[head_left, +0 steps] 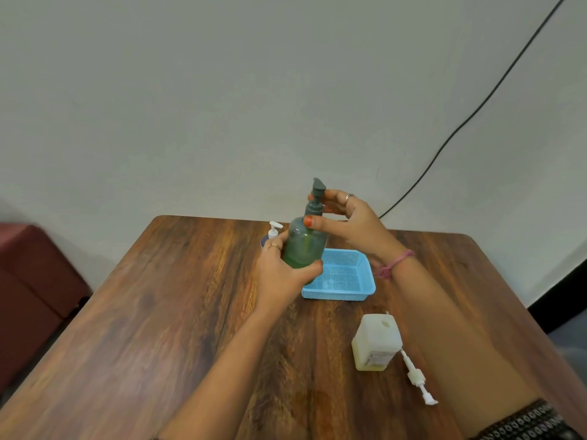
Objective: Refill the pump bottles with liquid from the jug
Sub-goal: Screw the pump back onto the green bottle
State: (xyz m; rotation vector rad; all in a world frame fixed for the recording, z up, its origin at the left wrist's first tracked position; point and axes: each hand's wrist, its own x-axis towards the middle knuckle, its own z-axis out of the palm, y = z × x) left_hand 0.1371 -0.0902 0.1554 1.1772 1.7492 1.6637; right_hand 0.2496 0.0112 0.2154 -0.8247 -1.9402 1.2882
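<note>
Head view. Wooden table (pixel 158 312) against a pale wall; a black cable (pixel 476 109) runs diagonally down the wall at right.

Green pump bottle (pixel 304 246) is held above the table's far middle, tilted slightly, its grey pump head (pixel 317 195) seated on top. Left hand (pixel 282 271) wraps the lower body of the bottle, thumb across the front, fingers curled behind. Right hand (pixel 346 223) is at the neck: fingers curl around the grey collar from the far side, thumb tip presses on the bottle's shoulder.

Blue mesh basket (pixel 346 281) sits on the table just beside and partly behind the held bottle. A small white-pump bottle (pixel 272 231) stands behind the left hand, mostly hidden.

Nearer the camera, right of centre, a squarish translucent bottle (pixel 376 341) stands upright with its top open, pale yellowish liquid low inside. A loose white pump (pixel 417 379) lies flat on the table touching or just beside its base.

Dark red seat (pixel 35 281) at far left.
</note>
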